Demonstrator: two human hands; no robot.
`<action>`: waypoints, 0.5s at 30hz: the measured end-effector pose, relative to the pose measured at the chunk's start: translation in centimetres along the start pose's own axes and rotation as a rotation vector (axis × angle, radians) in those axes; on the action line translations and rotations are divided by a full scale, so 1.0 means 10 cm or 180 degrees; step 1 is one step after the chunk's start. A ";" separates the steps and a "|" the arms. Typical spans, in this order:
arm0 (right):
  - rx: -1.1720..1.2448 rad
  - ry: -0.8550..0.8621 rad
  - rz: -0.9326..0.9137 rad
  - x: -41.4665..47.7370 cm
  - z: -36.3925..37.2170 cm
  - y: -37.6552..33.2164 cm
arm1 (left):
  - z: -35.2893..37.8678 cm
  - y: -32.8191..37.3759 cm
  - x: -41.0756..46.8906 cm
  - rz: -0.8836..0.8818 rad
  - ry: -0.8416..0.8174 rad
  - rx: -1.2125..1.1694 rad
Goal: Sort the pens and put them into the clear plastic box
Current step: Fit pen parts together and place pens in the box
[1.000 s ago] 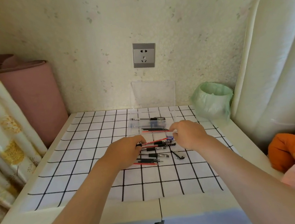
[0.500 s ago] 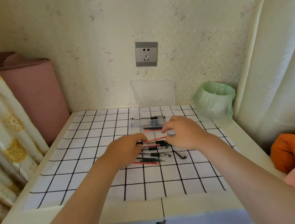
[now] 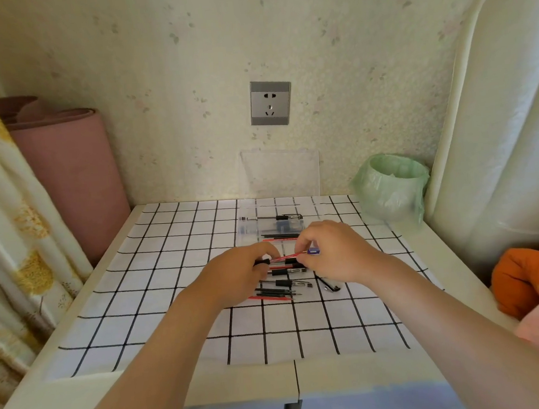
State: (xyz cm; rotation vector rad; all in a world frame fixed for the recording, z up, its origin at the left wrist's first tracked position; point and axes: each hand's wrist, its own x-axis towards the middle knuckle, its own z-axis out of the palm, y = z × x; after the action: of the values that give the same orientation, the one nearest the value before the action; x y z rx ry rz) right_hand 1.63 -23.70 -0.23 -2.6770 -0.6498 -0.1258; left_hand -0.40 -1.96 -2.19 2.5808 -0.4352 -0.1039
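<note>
Both hands meet over the pen pile: left hand (image 3: 235, 279) fingers curled, tips pinching the black end of a thin red refill (image 3: 290, 256); right hand (image 3: 333, 252) pinches its other end, thumb and forefinger pressed together, w/ a small blue bit (image 3: 313, 251) poking out at the fingertips, prob a cap but too small to tell. Vs a sec ago the right hand has pulled back from the clear plastic box (image 3: 271, 228) toward the pile and closed in on the left, so both now share one item. Looks like a fresh pick or an assembly step, not a drop-off. Box lies just beyond the hands, far-centre of the checked cloth (image 3: 172, 292); it already holds a blue pen plus black and red refills, a black pen (image 3: 272, 218) along its far edge. Loose pens (image 3: 287, 283) remain under and near the hands, so sorting is partway. Hidden: fingertip contact itself, pens beneath both palms, box's near edge. Clear lid (image 3: 280, 171) leaning on the wall is faint.
</note>
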 end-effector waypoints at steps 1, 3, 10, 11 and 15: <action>0.0022 -0.0023 0.0024 -0.01 0.00 0.01 | 0.00 0.01 0.00 0.0006 -0.0014 -0.0001; 0.0131 -0.0058 0.0035 -0.03 0.02 0.00 | 0.03 0.03 0.01 0.0024 -0.0067 -0.0075; 0.0922 -0.0458 0.0226 -0.07 0.06 -0.02 | 0.10 0.08 0.05 0.0046 -0.0219 -0.0283; 0.0908 -0.0449 0.0262 -0.08 0.04 0.01 | 0.11 0.08 0.06 0.0020 -0.0216 -0.0291; 0.0180 -0.0484 0.0291 -0.14 -0.04 0.18 | 0.11 0.10 0.05 0.0032 -0.0251 -0.0285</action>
State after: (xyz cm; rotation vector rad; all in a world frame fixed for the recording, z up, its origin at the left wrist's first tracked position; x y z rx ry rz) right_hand 1.22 -25.89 -0.65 -2.6743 -0.5658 0.1200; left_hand -0.39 -3.44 -2.70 2.4926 -0.4619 -0.2173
